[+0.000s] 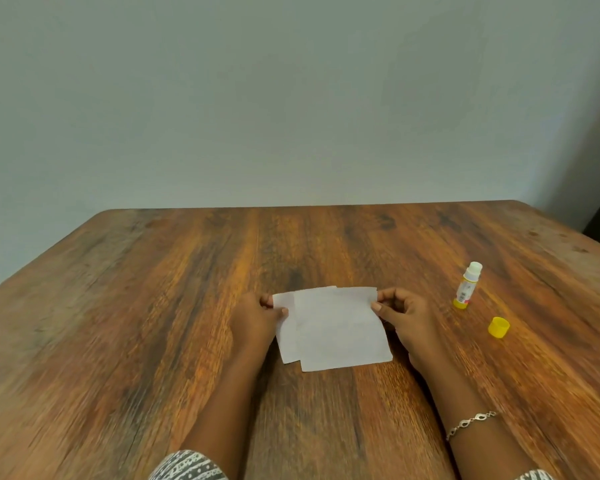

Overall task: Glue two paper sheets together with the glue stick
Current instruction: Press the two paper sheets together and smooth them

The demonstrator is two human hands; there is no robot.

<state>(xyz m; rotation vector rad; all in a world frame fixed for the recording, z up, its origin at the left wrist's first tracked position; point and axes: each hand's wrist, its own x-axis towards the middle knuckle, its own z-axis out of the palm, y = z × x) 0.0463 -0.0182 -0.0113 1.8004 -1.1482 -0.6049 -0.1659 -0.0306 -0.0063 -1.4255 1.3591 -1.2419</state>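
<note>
A wooden counter (153,306) with a strong brown grain fills the lower part of the view, set against a plain pale grey-green wall (257,98); a dark shape shows at the far right edge. Two white paper sheets (333,329) lie near the middle of the counter, one overlapping the other so that the lower sheet sticks out on the left. The left hand (257,318) pinches the left upper edge of the sheets between thumb and curled fingers. The right hand (400,317) pinches the right upper edge the same way, a bracelet (470,424) on its wrist. To the right, well apart from the paper, the glue stick (467,285) stands uncapped, its yellow cap (498,327) lying just beside it.
</note>
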